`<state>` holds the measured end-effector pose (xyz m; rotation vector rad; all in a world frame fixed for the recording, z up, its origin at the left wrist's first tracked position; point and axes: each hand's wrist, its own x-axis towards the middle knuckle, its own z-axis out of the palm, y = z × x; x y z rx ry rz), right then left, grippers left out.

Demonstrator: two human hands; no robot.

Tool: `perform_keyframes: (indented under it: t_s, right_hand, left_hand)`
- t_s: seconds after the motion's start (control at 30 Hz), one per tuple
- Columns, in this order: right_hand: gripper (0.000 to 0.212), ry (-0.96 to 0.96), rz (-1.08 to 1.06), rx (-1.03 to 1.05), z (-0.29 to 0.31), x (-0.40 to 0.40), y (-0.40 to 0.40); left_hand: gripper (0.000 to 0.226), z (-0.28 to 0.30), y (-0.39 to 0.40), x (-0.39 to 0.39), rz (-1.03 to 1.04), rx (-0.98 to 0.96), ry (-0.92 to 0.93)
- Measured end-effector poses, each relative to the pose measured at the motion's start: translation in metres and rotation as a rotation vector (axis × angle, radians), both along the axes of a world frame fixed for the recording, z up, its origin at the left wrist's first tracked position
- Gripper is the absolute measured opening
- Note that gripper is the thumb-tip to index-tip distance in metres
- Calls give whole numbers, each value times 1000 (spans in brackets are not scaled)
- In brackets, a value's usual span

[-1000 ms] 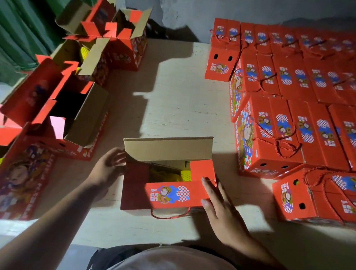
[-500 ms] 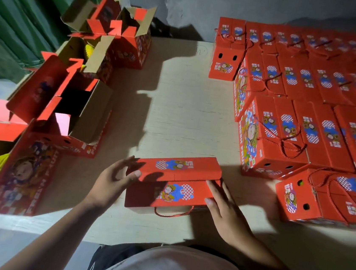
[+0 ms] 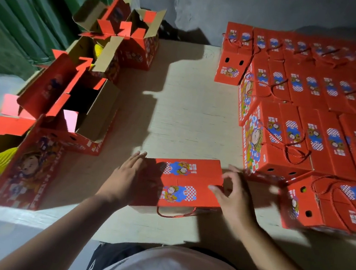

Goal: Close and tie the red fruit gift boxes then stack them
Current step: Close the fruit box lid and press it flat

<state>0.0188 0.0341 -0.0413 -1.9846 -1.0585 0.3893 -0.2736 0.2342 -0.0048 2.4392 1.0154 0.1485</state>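
Red gift box (image 3: 186, 183) sits at the near middle of the desk (image 3: 186, 113), both top flaps down and meeting along the centre; its red cord (image 3: 174, 214) hangs loose off the near side, so I judge closing about done and tying not yet begun. Left hand (image 3: 123, 179) lies flat against the box's left end, fingers straight, holding nothing. Right hand (image 3: 231, 193) is at the right end, fingers curled with tips touching the lid edge; motion blur there, so I cannot tell whether that grip actually has hold of anything. To the right, closed boxes (image 3: 306, 131) stand packed in rows with cords across their tops, nearest one (image 3: 320, 202) just beside my right hand. To the left, open boxes (image 3: 82, 106) wait with flaps up, yellow packing (image 3: 0, 159) showing in one; plenty left to do. Open room: bare desk beyond the box, between both groups. Near desk edge is close behind the box, tight on the right, so stacking moves should go up and over.
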Motion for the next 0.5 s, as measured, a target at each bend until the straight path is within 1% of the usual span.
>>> perform_keyframes:
  t_s: [0.1, 0.17, 0.3, 0.4, 0.5]
  right_hand:
    - [76, 29, 215, -133, 11, 20, 24]
    - [86, 20, 350, -251, 18, 31, 37]
    - [83, -88, 510, -407, 28, 39, 54]
    - [74, -209, 571, -441, 29, 36, 59]
    - [67, -289, 580, -478, 28, 30, 58]
  left_hand:
    - [87, 4, 8, 11, -31, -38, 164]
    - [95, 7, 10, 18, -85, -32, 235]
    - [88, 8, 10, 27, -165, 50, 326]
    - [80, 7, 9, 29, -196, 82, 339]
    - [78, 9, 6, 32, -200, 100, 368]
